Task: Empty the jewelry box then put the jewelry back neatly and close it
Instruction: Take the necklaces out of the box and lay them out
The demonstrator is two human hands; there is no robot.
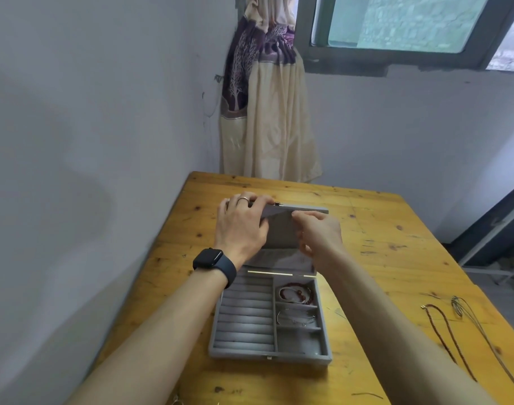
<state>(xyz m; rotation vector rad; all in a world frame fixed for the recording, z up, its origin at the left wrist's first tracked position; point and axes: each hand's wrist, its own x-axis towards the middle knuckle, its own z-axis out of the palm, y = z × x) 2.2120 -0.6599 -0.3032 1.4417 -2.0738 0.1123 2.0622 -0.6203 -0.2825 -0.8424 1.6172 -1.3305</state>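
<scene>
The grey velvet jewelry box (250, 353) sits open on the yellow wooden desk (381, 229). The left hand (238, 226) grips the top edge of its upright lid (279, 232). The right hand (320, 232) curls against the lid, grasp unclear.

Grey box (244, 320), dk-red beads (299, 298), yellow table (381, 229), purple tree-print curtain (241, 68), blk watch (208, 257).

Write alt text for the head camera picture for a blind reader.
A person's left hand grips the raised lid of an open jewelry box on a wooden table, the right hand at the lid's inner face. Two bracelets lie inside; necklaces lie on the table.
</scene>
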